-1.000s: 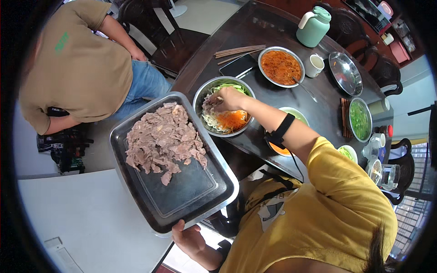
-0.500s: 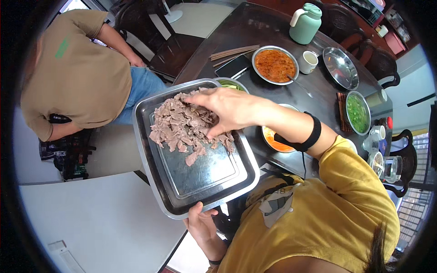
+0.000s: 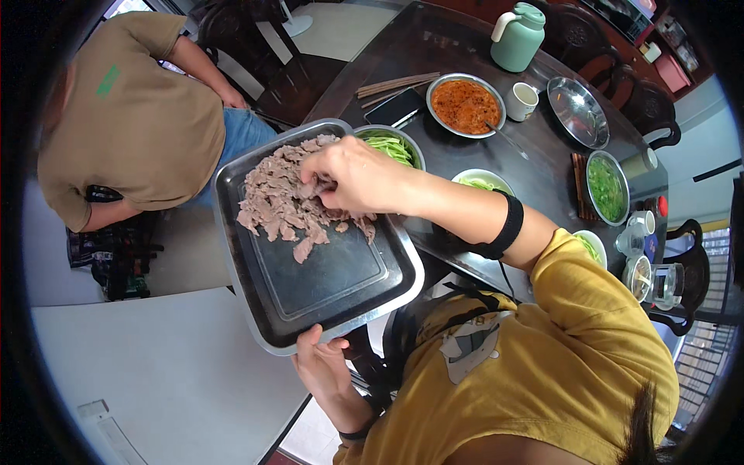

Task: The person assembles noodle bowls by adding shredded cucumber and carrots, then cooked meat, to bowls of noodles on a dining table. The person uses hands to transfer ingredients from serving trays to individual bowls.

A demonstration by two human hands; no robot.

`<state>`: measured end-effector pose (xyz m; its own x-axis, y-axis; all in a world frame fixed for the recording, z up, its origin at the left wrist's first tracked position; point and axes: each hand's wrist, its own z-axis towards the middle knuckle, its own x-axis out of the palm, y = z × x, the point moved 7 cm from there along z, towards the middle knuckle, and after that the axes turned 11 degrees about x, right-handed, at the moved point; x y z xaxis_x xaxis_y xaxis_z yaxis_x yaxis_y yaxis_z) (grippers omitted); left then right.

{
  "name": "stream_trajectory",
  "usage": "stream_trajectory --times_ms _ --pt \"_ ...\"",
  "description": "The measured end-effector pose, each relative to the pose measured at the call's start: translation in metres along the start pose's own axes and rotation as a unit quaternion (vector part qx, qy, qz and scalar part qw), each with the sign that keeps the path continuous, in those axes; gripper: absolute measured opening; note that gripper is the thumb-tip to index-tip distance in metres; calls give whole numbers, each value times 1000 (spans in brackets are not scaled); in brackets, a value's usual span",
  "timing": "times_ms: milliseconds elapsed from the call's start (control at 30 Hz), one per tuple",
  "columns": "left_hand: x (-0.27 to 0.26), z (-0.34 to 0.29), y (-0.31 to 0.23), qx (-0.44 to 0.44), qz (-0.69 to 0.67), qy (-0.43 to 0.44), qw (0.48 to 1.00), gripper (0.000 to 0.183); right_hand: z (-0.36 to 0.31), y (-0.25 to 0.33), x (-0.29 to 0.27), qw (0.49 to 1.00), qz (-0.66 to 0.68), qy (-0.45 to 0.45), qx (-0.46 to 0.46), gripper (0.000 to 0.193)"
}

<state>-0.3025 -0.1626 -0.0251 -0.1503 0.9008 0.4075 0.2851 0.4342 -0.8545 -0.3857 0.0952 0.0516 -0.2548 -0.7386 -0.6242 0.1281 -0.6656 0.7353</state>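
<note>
My left hand (image 3: 325, 370) grips the near edge of a rectangular steel tray (image 3: 329, 283), thumb on the rim, holding it up off the table. Thin slices of cooked meat (image 3: 271, 201) are heaped in the tray's far half; its near half shows bare metal. Over the heap, my right hand (image 3: 360, 177) has its fingers drawn together on some of the meat slices. The fingers partly hide what is in them. Just beyond the tray, a steel bowl (image 3: 421, 155) holds green shreds, partly covered by my right hand.
On the dark table (image 3: 535, 167) are a bowl of red-orange sauce (image 3: 465, 107) with a spoon, a phone (image 3: 395, 108), chopsticks (image 3: 395, 84), a cup (image 3: 521, 101), a green jug (image 3: 518, 39), an oval steel plate (image 3: 577, 112) and several bowls. A person (image 3: 139, 116) sits at left. A white surface (image 3: 155, 372) lies near left.
My right hand's fingers have closed from a spread pose onto the meat. The tray has shifted slightly left and away from me, with my left hand still on its edge.
</note>
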Motion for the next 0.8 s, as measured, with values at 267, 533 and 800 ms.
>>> stream_trajectory --times_ms 267,533,800 --pt "-8 31 -15 15 -94 85 992 30 36 -40 -21 967 228 -20 109 28" --pt "-36 47 -28 56 -62 27 996 32 37 -138 -9 887 381 38 259 23" --pt "-29 40 -30 54 -33 -47 997 32 15 -224 75 968 -61 34 240 25"
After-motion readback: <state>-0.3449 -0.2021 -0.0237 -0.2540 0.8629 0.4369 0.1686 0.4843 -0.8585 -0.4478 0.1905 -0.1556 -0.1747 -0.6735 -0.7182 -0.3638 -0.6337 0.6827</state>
